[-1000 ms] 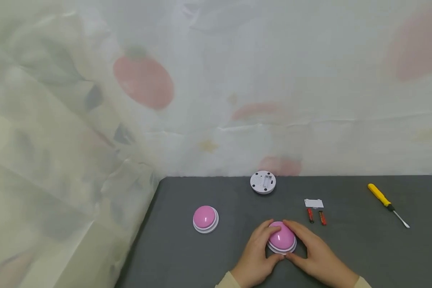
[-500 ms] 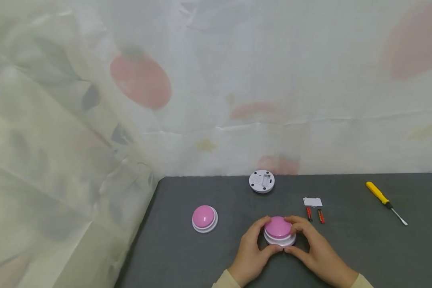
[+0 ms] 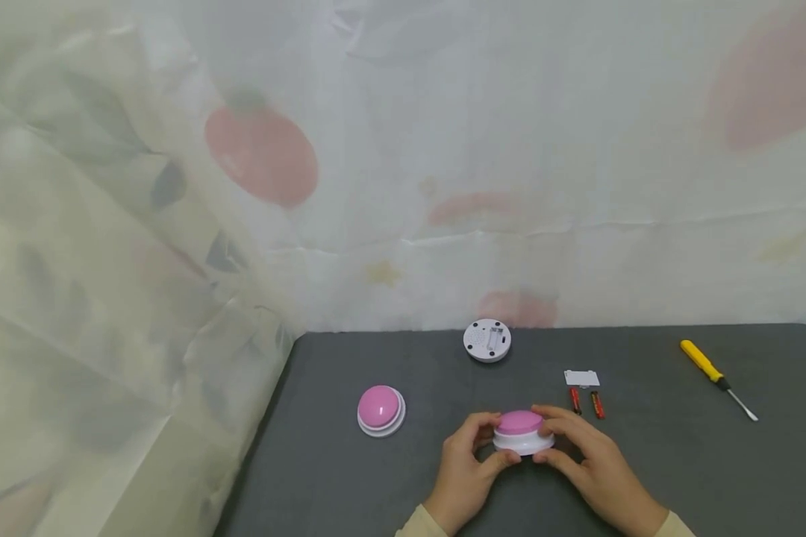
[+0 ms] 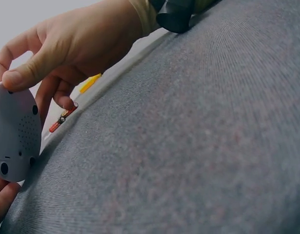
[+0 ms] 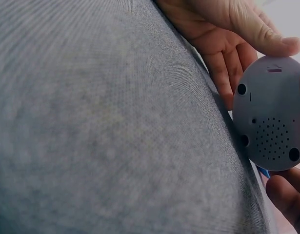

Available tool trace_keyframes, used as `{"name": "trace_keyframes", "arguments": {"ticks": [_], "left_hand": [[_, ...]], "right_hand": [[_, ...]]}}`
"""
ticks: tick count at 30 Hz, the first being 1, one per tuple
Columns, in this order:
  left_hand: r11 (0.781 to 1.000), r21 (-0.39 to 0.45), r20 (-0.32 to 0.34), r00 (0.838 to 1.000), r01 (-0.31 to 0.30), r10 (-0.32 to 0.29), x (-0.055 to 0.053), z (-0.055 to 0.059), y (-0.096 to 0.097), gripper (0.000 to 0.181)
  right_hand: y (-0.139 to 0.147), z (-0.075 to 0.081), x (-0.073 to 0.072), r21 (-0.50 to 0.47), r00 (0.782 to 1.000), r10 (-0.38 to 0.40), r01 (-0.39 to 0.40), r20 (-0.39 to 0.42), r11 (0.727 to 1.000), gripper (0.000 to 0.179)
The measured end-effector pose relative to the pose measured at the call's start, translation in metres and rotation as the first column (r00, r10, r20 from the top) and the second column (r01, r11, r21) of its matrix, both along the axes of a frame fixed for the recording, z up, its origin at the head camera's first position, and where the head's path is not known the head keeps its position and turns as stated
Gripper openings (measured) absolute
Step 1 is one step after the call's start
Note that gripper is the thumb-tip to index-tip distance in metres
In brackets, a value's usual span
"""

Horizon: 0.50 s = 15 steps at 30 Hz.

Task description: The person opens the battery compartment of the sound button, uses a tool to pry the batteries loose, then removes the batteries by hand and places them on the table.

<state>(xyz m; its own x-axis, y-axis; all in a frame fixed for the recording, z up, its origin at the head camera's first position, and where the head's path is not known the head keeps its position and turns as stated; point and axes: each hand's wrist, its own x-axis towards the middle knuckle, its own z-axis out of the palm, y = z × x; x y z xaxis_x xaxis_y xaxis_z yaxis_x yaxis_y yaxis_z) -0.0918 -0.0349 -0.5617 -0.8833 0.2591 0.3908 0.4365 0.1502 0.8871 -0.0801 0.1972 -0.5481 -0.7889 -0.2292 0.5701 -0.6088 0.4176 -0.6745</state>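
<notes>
A pink-domed push button with a white base (image 3: 524, 442) is held between both hands near the front of the table. It is tilted, with its underside turned toward the wrist cameras. My left hand (image 3: 463, 470) grips its left side, thumb at the base and fingers by the dome. On the right, my right hand (image 3: 594, 466) holds it the same way. In the right wrist view the underside (image 5: 271, 105) shows speaker holes, dark round feet and a battery cover. A second pink push button (image 3: 380, 409) stands upright to the left.
At the back lies an upturned push button (image 3: 487, 340) with its battery compartment uncovered. A white battery cover (image 3: 581, 378) and two red batteries (image 3: 575, 400) lie right of it. Farther right is a yellow-handled screwdriver (image 3: 712, 373). Patterned cloth (image 3: 403, 149) hangs behind the grey table (image 3: 322, 477).
Both hands have tilted the push button back, so its dome now faces away and more of the white base shows. Its position has barely shifted.
</notes>
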Motion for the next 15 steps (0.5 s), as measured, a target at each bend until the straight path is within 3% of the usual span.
{"name": "trace_keyframes", "arguments": {"ticks": [6, 11, 15], "left_hand": [[0.999, 0.037, -0.039, 0.999, -0.034, 0.035, -0.0003, 0.0, 0.0024, 0.04], [0.996, 0.04, -0.045, 0.996, -0.075, 0.077, 0.0003, 0.0018, 0.0031, 0.034], [0.993, 0.015, -0.145, 0.982, -0.119, 0.12, -0.0009, 0.0022, 0.0024, 0.035]], "right_hand": [[-0.001, 0.0031, 0.0001, -0.014, 1.0, -0.021, 0.021, -0.022, 1.0, 0.059], [0.0002, 0.0039, -0.0009, 0.006, 1.0, -0.029, 0.028, 0.009, 1.0, 0.058], [0.0011, 0.0036, -0.002, 0.006, 0.999, -0.041, 0.04, 0.021, 0.999, 0.056]]}}
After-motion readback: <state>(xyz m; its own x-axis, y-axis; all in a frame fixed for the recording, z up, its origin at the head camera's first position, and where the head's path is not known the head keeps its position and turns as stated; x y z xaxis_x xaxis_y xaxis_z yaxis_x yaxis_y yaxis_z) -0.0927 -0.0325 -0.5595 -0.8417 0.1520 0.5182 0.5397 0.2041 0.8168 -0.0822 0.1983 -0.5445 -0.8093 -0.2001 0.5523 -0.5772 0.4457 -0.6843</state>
